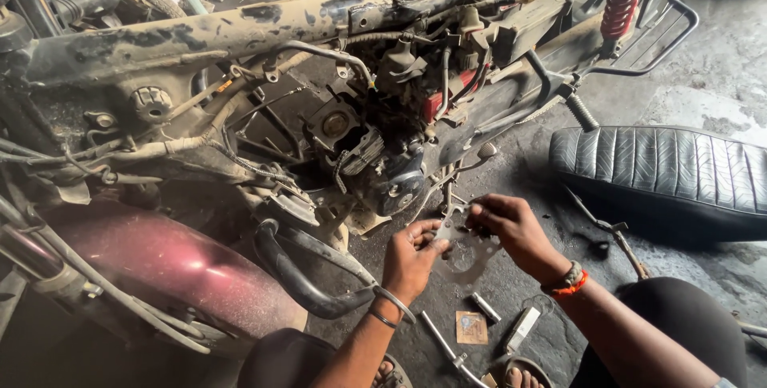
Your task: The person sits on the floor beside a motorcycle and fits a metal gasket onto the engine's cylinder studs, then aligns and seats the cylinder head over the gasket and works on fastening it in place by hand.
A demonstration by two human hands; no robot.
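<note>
Stripped motorcycle frame (240, 32) fills the far left, engine (375, 164) exposed in the middle, black seat (671, 176) lying on the floor to the right. Near centre, both hands hold up a thin grey gasket (463, 248). Left hand (411, 260) pinches its left edge between thumb and fingers, right hand (511, 228) grips the top right edge, so the gasket spans between the fingertips, just above the floor.
</note>
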